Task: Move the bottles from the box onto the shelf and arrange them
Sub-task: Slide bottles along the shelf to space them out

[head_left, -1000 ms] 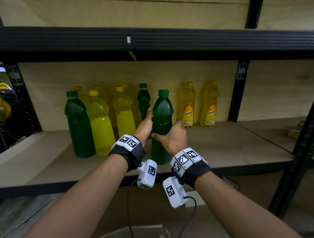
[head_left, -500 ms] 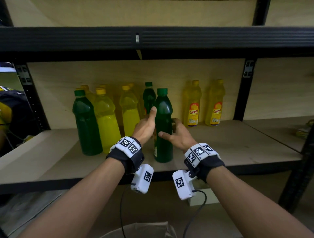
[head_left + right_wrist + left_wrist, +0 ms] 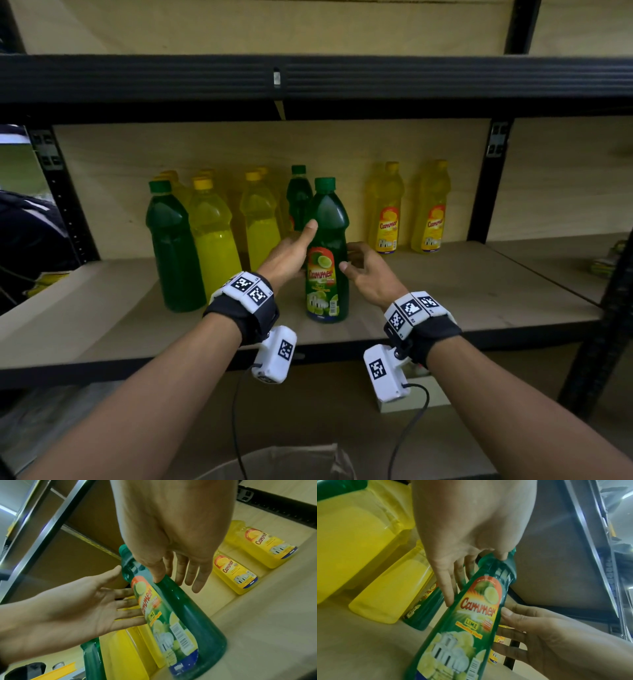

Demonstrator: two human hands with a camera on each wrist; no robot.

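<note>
While both hands (image 3: 291, 255) (image 3: 368, 270) flank the green bottle (image 3: 327, 260) with straight fingers, yellow bottles (image 3: 214, 236) crowd its left.

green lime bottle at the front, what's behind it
Directly behind the front green lime bottle stands another green bottle, only its cap and shoulder showing; its lower body is covered.
</note>
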